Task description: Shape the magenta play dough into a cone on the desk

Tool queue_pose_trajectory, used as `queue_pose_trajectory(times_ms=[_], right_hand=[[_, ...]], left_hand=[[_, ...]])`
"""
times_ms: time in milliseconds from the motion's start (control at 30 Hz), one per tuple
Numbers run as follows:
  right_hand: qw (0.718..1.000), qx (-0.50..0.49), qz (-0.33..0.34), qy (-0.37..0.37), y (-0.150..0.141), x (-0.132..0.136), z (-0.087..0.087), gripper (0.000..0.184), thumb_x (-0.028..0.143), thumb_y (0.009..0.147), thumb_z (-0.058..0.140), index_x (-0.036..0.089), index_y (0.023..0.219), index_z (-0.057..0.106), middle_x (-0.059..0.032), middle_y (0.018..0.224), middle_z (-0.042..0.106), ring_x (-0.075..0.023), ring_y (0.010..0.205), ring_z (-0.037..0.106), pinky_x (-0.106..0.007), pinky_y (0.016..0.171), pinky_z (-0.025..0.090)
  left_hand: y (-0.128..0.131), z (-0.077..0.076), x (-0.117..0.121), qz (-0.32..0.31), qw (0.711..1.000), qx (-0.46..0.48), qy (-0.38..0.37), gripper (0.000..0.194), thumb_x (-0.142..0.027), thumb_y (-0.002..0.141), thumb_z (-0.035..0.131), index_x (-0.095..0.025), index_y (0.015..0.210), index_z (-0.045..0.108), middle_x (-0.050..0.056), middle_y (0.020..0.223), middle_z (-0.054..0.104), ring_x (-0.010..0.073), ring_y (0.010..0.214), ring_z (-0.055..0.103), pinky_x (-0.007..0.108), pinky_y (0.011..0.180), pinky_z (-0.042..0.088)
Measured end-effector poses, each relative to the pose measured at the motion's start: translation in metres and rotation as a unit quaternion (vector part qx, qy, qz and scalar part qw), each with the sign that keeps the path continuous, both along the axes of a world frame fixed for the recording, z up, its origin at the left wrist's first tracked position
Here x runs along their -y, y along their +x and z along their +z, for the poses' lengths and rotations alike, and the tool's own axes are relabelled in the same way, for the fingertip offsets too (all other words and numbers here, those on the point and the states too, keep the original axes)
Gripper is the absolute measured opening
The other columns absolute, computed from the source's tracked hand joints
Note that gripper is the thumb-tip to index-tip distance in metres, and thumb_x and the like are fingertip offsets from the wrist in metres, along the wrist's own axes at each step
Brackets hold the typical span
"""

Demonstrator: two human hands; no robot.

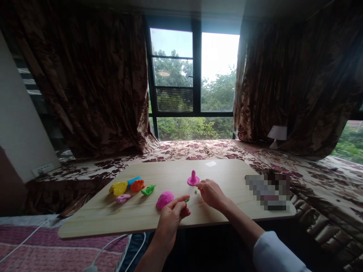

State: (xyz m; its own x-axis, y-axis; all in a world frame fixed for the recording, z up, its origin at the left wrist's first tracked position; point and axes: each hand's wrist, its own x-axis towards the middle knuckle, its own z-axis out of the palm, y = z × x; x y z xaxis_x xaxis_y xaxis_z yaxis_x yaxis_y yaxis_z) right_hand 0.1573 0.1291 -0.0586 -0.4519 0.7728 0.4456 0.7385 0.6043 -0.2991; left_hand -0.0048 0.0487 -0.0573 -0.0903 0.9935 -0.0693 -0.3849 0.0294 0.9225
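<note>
My left hand (176, 208) pinches a small green piece of modelling clay (186, 200) between thumb and fingertips. Just behind that hand rests a rounded pink lump of clay (164, 200). Farther back stands a pink clay shape (193, 178), a flat disc with an upright peg in its middle. My right hand (210, 193) has its fingers pinched together at the disc's near right edge; whatever is between them is too small to make out. Below those fingertips, a tiny greenish crumb (195, 192) lies on the wooden table (227, 170).
On the table's left side sit yellow (118, 188), blue (134, 182), orange (137, 185), light pink (123, 198) and green (148, 190) clay lumps. A blurred-out object (268, 190) occupies the right end. Beyond the table are a patterned cloth ledge and a white lamp (277, 134).
</note>
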Motion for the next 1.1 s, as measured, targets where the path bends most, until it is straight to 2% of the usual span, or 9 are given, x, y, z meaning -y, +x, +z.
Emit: queue_pose_trajectory(times_ms=[100, 200, 400, 533, 633, 767, 867, 1000, 1100], right_hand=[[0.999, -0.027, 0.019, 0.019, 0.001, 0.021, 0.016, 0.023, 0.012, 0.087, 0.045, 0.019, 0.100, 0.063, -0.0067, 0.094, 0.065, -0.0176, 0.087, 0.059, -0.031, 0.079, 0.044], [0.997, -0.044, 0.067, 0.024, 0.001, 0.047, 0.027, 0.023, 0.018, 0.085, 0.051, 0.024, 0.105, 0.061, -0.0024, 0.101, 0.064, -0.0137, 0.086, 0.059, -0.023, 0.077, 0.044], [0.994, -0.055, 0.093, 0.025, -0.006, 0.069, 0.033, 0.017, 0.017, 0.083, 0.051, 0.021, 0.077, 0.066, -0.0032, 0.083, 0.065, -0.0151, 0.082, 0.057, -0.025, 0.075, 0.041], [0.995, -0.089, 0.049, -0.003, -0.013, 0.057, 0.020, 0.015, 0.017, 0.083, 0.050, 0.018, 0.078, 0.064, -0.0028, 0.077, 0.064, -0.0145, 0.074, 0.057, -0.025, 0.069, 0.043], [0.993, -0.106, 0.018, -0.056, -0.010, 0.031, 0.005, 0.018, 0.017, 0.088, 0.044, 0.014, 0.085, 0.062, -0.0016, 0.073, 0.064, -0.0116, 0.066, 0.059, -0.021, 0.058, 0.046], [0.990, -0.096, -0.022, -0.101, 0.009, -0.011, -0.010, 0.023, 0.029, 0.089, 0.051, 0.014, 0.107, 0.055, -0.0055, 0.103, 0.060, -0.0157, 0.085, 0.061, -0.033, 0.073, 0.052], [0.991, -0.076, -0.046, -0.103, 0.019, -0.032, -0.014, 0.027, 0.029, 0.089, 0.051, 0.016, 0.113, 0.053, -0.0072, 0.114, 0.056, -0.0183, 0.095, 0.058, -0.038, 0.080, 0.050], [0.994, -0.053, -0.038, -0.092, 0.021, -0.034, -0.009, 0.026, 0.030, 0.089, 0.051, 0.017, 0.112, 0.053, -0.0069, 0.114, 0.056, -0.0181, 0.095, 0.058, -0.038, 0.080, 0.050], [0.996, -0.057, -0.020, -0.065, 0.019, -0.015, 0.005, 0.021, 0.026, 0.090, 0.049, 0.017, 0.107, 0.057, -0.0073, 0.110, 0.059, -0.0176, 0.094, 0.058, -0.038, 0.083, 0.048]], left_hand=[[0.000, -0.003, 0.000, 0.003, 1.000, 0.000, -0.014, 0.026, -0.019, 0.060, 0.073, -0.012, 0.085, 0.070, 0.001, 0.062, 0.064, 0.0103, 0.056, 0.061, 0.026, 0.064, 0.053], [0.003, -0.008, -0.003, -0.001, 1.000, 0.004, -0.019, 0.029, -0.024, 0.057, 0.076, -0.013, 0.083, 0.070, 0.003, 0.065, 0.066, 0.0121, 0.057, 0.062, 0.028, 0.064, 0.054], [0.007, -0.008, -0.005, -0.007, 1.000, -0.012, -0.010, 0.037, -0.034, 0.050, 0.080, -0.010, 0.077, 0.071, 0.002, 0.057, 0.063, 0.0114, 0.052, 0.058, 0.026, 0.056, 0.052], [0.007, 0.000, 0.000, -0.010, 1.000, -0.027, 0.007, 0.031, -0.033, 0.052, 0.079, -0.011, 0.073, 0.071, 0.000, 0.054, 0.060, 0.0098, 0.051, 0.055, 0.024, 0.055, 0.050], [0.007, 0.002, 0.004, -0.008, 0.999, -0.029, 0.010, 0.027, -0.031, 0.057, 0.077, -0.012, 0.074, 0.070, 0.000, 0.058, 0.061, 0.0098, 0.052, 0.057, 0.024, 0.056, 0.050], [0.005, -0.002, 0.002, 0.005, 1.000, -0.026, 0.005, 0.030, -0.031, 0.057, 0.077, -0.012, 0.079, 0.071, -0.001, 0.055, 0.060, 0.0091, 0.050, 0.056, 0.023, 0.053, 0.050], [0.003, -0.005, -0.001, 0.011, 1.000, -0.020, 0.005, 0.033, -0.032, 0.057, 0.076, -0.012, 0.083, 0.072, -0.001, 0.056, 0.061, 0.0089, 0.051, 0.057, 0.023, 0.055, 0.051], [0.001, -0.007, -0.002, 0.006, 1.000, -0.013, 0.004, 0.033, -0.027, 0.056, 0.078, -0.012, 0.085, 0.072, 0.002, 0.063, 0.066, 0.0113, 0.058, 0.061, 0.026, 0.064, 0.054], [0.001, -0.006, -0.001, 0.005, 1.000, -0.010, 0.001, 0.030, -0.024, 0.056, 0.078, -0.012, 0.082, 0.072, 0.003, 0.065, 0.067, 0.0122, 0.060, 0.062, 0.027, 0.066, 0.054]])
